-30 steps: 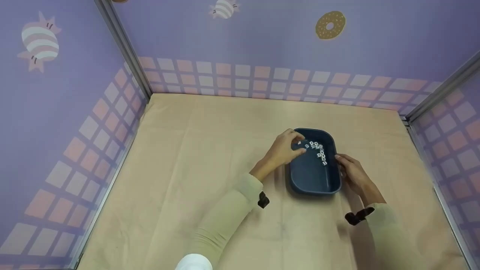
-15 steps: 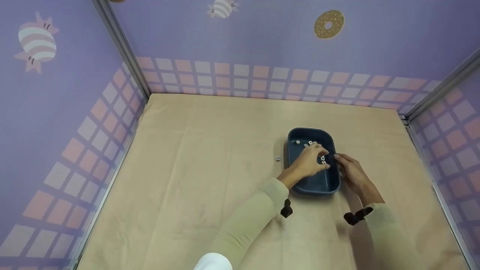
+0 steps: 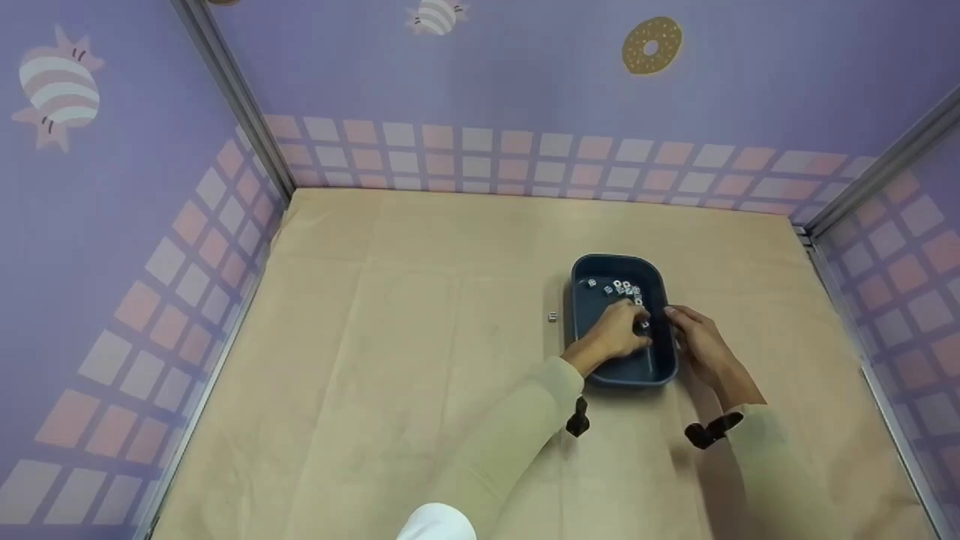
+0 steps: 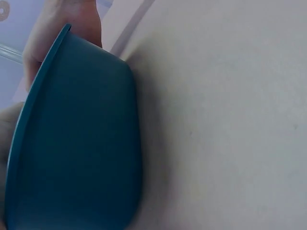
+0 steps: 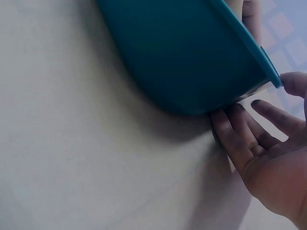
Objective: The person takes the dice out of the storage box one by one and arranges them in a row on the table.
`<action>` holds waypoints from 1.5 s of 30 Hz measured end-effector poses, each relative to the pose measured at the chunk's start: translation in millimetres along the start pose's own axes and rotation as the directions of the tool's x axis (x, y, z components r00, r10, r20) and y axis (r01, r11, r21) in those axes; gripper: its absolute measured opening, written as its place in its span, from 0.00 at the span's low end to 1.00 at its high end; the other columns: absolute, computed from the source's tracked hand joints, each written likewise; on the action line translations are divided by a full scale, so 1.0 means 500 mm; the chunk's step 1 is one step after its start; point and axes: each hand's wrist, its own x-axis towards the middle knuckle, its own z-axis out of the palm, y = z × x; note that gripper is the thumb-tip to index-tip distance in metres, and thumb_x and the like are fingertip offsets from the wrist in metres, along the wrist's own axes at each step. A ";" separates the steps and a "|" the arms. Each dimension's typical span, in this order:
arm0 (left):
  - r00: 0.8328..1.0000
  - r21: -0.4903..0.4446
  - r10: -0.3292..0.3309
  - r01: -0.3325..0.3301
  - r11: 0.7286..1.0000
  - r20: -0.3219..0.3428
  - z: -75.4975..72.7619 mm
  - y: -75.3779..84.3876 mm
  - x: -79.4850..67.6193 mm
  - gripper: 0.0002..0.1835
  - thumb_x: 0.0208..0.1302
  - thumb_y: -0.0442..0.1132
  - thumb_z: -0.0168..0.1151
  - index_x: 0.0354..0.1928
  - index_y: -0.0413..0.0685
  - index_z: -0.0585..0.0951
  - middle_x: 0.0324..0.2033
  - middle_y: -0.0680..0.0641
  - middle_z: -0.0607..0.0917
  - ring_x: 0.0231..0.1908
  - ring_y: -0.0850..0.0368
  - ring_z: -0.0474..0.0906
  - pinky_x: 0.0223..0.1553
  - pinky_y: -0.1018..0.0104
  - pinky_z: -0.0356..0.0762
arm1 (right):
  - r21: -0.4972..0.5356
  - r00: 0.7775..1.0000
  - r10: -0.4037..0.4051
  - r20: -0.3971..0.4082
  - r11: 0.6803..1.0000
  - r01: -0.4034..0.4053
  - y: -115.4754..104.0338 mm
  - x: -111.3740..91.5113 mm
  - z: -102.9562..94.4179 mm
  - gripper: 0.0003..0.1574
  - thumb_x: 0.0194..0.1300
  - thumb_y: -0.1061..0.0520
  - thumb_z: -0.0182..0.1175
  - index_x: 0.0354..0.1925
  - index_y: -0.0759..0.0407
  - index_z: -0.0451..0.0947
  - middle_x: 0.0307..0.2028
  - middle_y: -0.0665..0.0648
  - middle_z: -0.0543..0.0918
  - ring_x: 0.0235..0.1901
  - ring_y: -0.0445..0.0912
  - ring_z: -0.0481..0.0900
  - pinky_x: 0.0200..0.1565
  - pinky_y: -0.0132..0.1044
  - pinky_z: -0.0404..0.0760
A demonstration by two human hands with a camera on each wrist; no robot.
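A dark blue rectangular tub (image 3: pixel 628 383) stands on the cloth, right of centre in the head view. Several small white dice (image 3: pixel 621 289) lie inside it, mostly toward its far end. My left hand (image 3: pixel 613 331) reaches down into the tub, thumb and fingers curved and apart around one die (image 3: pixel 645 325); whether they touch it cannot be made out. At the tub's right side my right hand (image 3: pixel 705 346) holds the wall. Its thumb (image 5: pixel 293 84) is at the rim, and the other fingers press against the outside lower down. Left of the tub lies a single die (image 3: pixel 553 316).
A beige cloth (image 3: pixel 405 337) covers the table. Purple walls (image 3: pixel 480 67) with a pink and white check pattern enclose the back and both sides, with metal posts at the corners. In the left wrist view the tub's outer wall (image 4: pixel 81 139) hides the dice.
My left hand has moved from the tub's left rim rightward and down to the dice inside. A die now shows on the cloth left of the tub. My right hand has stayed in place.
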 end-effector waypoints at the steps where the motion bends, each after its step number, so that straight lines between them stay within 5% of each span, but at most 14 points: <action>1: 1.000 0.008 0.000 0.000 1.000 0.000 0.001 0.000 0.002 0.24 0.67 0.43 0.75 0.63 0.44 0.84 0.54 0.49 0.83 0.53 0.62 0.79 0.55 0.78 0.73 | -0.007 1.000 0.004 0.003 1.000 -0.004 -0.003 -0.001 0.001 0.37 0.86 0.47 0.51 0.79 0.67 0.60 0.58 0.51 0.82 0.50 0.38 0.78 0.50 0.28 0.78; 8: 1.000 0.070 0.009 -0.011 0.998 0.019 0.009 -0.001 0.008 0.21 0.68 0.42 0.75 0.60 0.45 0.87 0.54 0.50 0.83 0.55 0.60 0.79 0.58 0.76 0.74 | -0.016 1.000 0.025 -0.014 1.000 -0.025 0.002 0.004 -0.003 0.38 0.85 0.44 0.51 0.80 0.65 0.60 0.61 0.50 0.80 0.58 0.40 0.77 0.56 0.29 0.78; 23: 0.998 0.180 0.037 -0.045 0.983 0.049 0.007 -0.002 -0.005 0.08 0.69 0.37 0.72 0.48 0.52 0.88 0.42 0.57 0.85 0.40 0.67 0.78 0.43 0.76 0.77 | -0.062 1.000 0.007 -0.016 0.998 -0.008 0.020 0.012 0.008 0.43 0.82 0.38 0.55 0.78 0.65 0.62 0.63 0.51 0.78 0.60 0.38 0.75 0.62 0.29 0.72; 27: 0.996 0.169 0.083 -0.089 0.982 0.038 -0.027 0.019 -0.012 0.07 0.72 0.40 0.70 0.49 0.53 0.88 0.42 0.58 0.85 0.40 0.68 0.78 0.43 0.77 0.76 | -0.082 1.000 -0.001 -0.006 0.997 0.001 0.015 0.008 0.004 0.41 0.84 0.39 0.52 0.78 0.64 0.62 0.63 0.48 0.76 0.63 0.38 0.72 0.69 0.35 0.67; 34: 0.973 0.103 0.230 -0.231 0.967 0.025 -0.121 0.037 -0.046 0.07 0.75 0.40 0.66 0.49 0.50 0.87 0.43 0.55 0.84 0.42 0.68 0.78 0.45 0.81 0.74 | -0.055 1.000 0.009 0.019 0.998 -0.008 0.011 0.009 -0.001 0.37 0.87 0.43 0.45 0.79 0.66 0.60 0.73 0.59 0.67 0.73 0.47 0.64 0.79 0.46 0.54; 39: 0.964 0.095 0.265 -0.263 0.960 -0.014 -0.193 0.003 -0.084 0.05 0.72 0.38 0.67 0.46 0.49 0.86 0.42 0.53 0.82 0.41 0.66 0.78 0.44 0.81 0.75 | -0.057 0.999 0.042 0.003 0.998 -0.042 0.018 0.008 0.005 0.40 0.86 0.41 0.47 0.81 0.63 0.58 0.81 0.62 0.58 0.79 0.52 0.55 0.81 0.48 0.47; 45: 0.978 0.077 0.195 -0.189 0.979 -0.073 -0.254 -0.068 -0.113 0.05 0.71 0.36 0.67 0.45 0.45 0.86 0.41 0.50 0.82 0.42 0.60 0.81 0.44 0.78 0.76 | -0.082 0.999 0.034 -0.013 0.996 -0.035 0.016 0.010 0.003 0.44 0.84 0.39 0.50 0.82 0.63 0.56 0.83 0.62 0.53 0.83 0.54 0.47 0.81 0.50 0.42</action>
